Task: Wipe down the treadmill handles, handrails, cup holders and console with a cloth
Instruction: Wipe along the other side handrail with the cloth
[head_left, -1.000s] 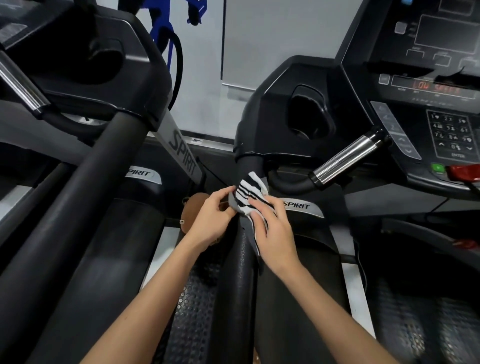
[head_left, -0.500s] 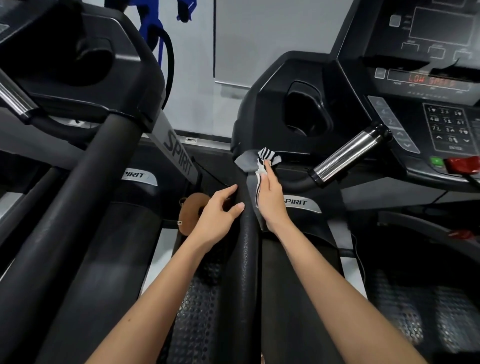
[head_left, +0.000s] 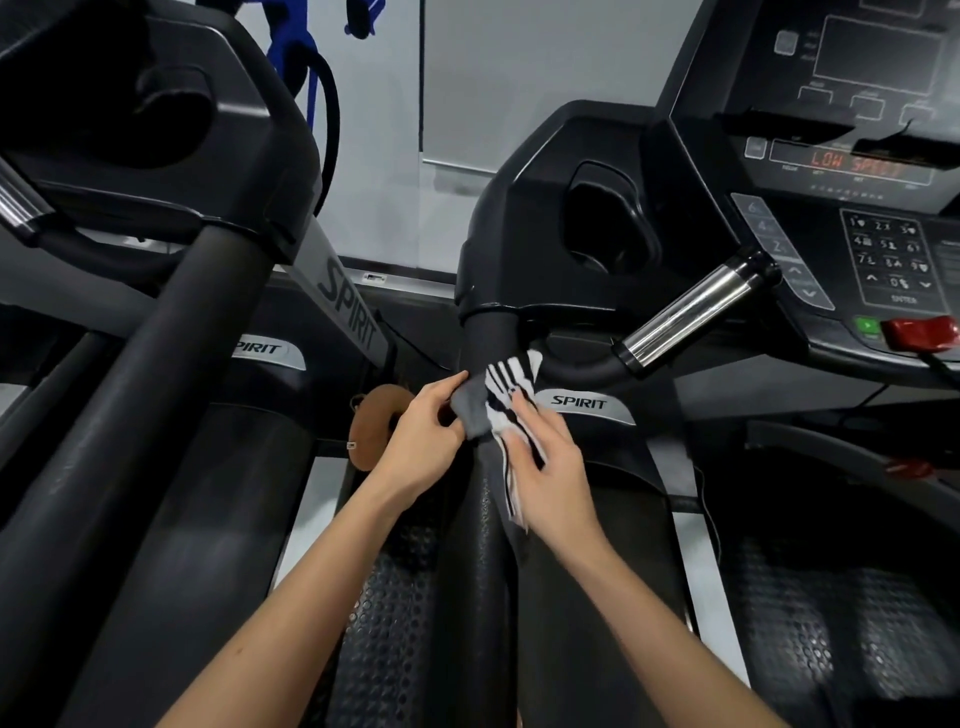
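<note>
A grey cloth with black and white stripes (head_left: 496, 397) is draped over the black left handrail (head_left: 480, 545) of the right treadmill, just below where the rail meets the console housing. My left hand (head_left: 421, 441) pinches the cloth's grey left edge. My right hand (head_left: 545, 467) grips the striped right part against the rail's right side. The cup holder (head_left: 605, 228) lies above the hands, the chrome handle (head_left: 691, 312) to the upper right and the console (head_left: 852, 208) with its keypad at far right.
A second treadmill stands at left with its own black handrail (head_left: 156, 389) and console housing (head_left: 156, 119). A brown round object (head_left: 374, 431) lies between the two machines. A red safety key (head_left: 919, 330) sits on the console's lower edge. A blue frame (head_left: 296, 47) stands behind.
The right hand drew the cloth back down the handrail from the console housing. The left hand moved from resting beside the rail to pinching the cloth's edge.
</note>
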